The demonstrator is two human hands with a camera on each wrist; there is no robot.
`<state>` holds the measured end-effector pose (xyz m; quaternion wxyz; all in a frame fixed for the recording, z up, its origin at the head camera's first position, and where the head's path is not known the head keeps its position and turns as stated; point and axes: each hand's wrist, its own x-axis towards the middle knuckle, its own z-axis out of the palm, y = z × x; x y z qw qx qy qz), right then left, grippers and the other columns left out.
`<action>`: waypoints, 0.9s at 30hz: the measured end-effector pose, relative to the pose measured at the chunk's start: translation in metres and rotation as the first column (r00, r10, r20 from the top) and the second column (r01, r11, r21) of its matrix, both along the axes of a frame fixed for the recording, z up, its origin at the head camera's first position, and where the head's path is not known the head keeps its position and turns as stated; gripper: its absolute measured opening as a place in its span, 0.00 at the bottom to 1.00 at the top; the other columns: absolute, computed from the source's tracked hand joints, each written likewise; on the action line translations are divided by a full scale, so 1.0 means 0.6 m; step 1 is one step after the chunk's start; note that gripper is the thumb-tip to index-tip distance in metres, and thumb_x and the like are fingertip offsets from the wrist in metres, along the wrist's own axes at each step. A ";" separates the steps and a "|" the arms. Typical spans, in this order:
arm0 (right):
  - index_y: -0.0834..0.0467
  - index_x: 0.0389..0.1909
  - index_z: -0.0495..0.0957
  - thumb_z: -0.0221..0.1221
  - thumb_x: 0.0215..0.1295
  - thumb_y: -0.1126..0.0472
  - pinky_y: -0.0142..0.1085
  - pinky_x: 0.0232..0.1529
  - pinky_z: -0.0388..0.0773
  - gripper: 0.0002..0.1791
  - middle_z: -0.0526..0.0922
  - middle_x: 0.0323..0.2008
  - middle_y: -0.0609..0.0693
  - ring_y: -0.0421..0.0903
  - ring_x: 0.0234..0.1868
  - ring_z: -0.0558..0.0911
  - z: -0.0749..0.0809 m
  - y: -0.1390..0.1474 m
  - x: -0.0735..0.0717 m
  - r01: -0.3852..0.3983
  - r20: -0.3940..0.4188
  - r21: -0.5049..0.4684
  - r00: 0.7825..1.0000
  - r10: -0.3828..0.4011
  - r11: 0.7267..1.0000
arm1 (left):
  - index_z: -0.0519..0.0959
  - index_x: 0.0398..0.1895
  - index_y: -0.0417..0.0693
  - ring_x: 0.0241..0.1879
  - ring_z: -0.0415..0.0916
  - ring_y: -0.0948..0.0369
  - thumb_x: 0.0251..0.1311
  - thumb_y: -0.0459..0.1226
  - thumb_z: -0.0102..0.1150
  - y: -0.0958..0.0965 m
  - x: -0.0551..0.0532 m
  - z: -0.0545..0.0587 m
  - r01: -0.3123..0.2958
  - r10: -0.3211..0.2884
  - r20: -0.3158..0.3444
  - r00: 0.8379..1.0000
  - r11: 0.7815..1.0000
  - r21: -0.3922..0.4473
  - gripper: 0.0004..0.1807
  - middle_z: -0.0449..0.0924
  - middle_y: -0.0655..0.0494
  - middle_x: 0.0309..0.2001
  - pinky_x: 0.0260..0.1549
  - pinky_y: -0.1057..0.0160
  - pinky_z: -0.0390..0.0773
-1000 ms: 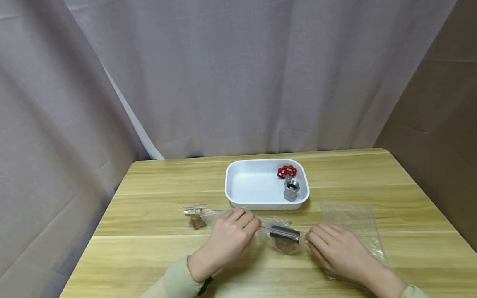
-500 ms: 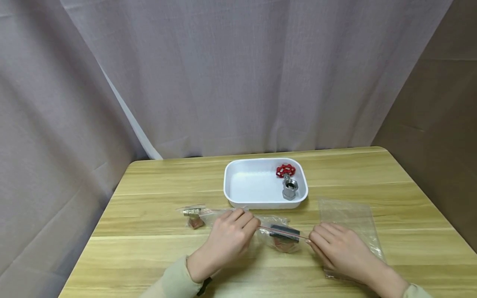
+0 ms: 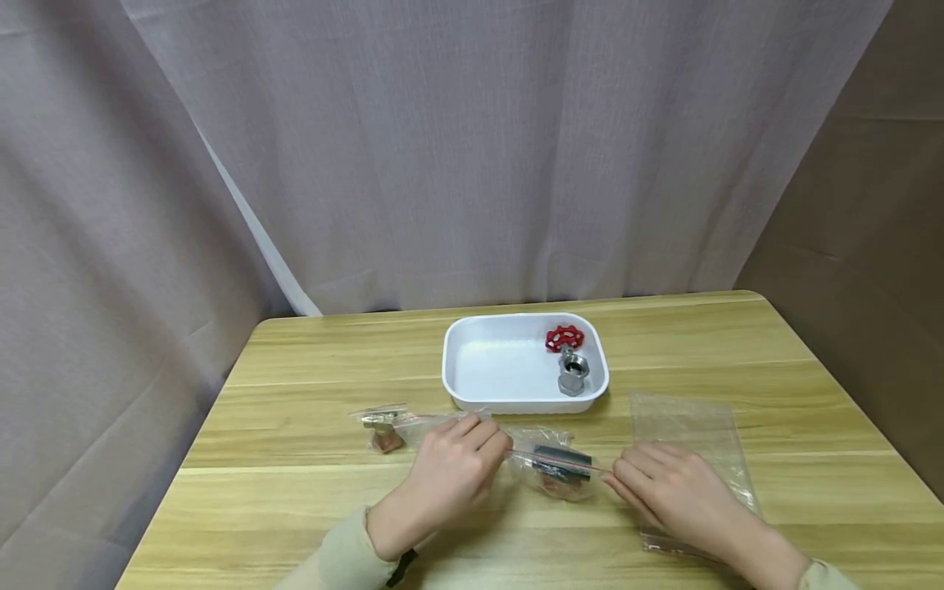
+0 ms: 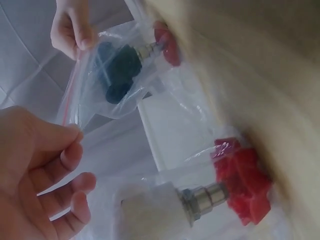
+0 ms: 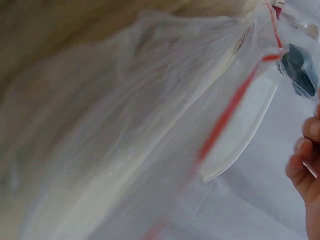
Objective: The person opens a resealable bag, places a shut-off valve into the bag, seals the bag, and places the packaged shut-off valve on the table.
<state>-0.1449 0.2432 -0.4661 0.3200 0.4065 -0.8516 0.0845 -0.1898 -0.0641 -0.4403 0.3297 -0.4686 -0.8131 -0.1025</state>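
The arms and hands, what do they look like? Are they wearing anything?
The left hand and right hand wear no gloves. The left sleeve and right sleeve are plain, pale greenish beige. A small black thing peeks out by the left cuff, too hidden to name.

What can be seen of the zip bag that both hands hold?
The zip bag is clear, wrinkled plastic with a red-lined edge. The left hand's grip and right hand's grip pinch this edge, straight between them. Inside shows a valve: dark body, silvery stem, red handwheel. The bag is nearer the person than the white tray. Whether its seal is closed is unclear.
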 end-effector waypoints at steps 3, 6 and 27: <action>0.46 0.25 0.72 0.45 0.79 0.49 0.37 0.29 0.78 0.19 0.70 0.24 0.35 0.36 0.25 0.74 -0.005 0.003 0.003 -0.005 0.067 0.002 0.998 0.005 1.000 | 0.80 0.31 0.51 0.30 0.76 0.63 0.65 0.39 0.58 0.000 0.007 -0.006 0.003 -0.002 0.044 0.999 1.000 -0.024 0.06 0.81 0.62 0.31 0.28 0.68 0.77; 0.44 0.25 0.72 0.47 0.79 0.49 0.36 0.29 0.77 0.18 0.69 0.24 0.33 0.34 0.25 0.73 -0.011 0.006 0.008 -0.002 0.106 -0.002 0.994 0.002 1.000 | 0.79 0.29 0.52 0.28 0.73 0.64 0.61 0.39 0.63 0.004 0.012 -0.015 0.006 -0.004 0.053 0.999 0.999 -0.047 0.04 0.79 0.63 0.29 0.27 0.69 0.76; 0.46 0.23 0.73 0.66 0.61 0.55 0.35 0.19 0.74 0.12 0.76 0.20 0.39 0.37 0.20 0.76 0.003 -0.009 -0.044 0.160 0.175 0.065 0.970 -0.169 0.985 | 0.73 0.28 0.48 0.16 0.67 0.66 0.57 0.34 0.61 0.030 0.002 -0.020 -0.194 0.233 0.249 0.940 0.966 -0.171 0.06 0.71 0.61 0.19 0.12 0.70 0.64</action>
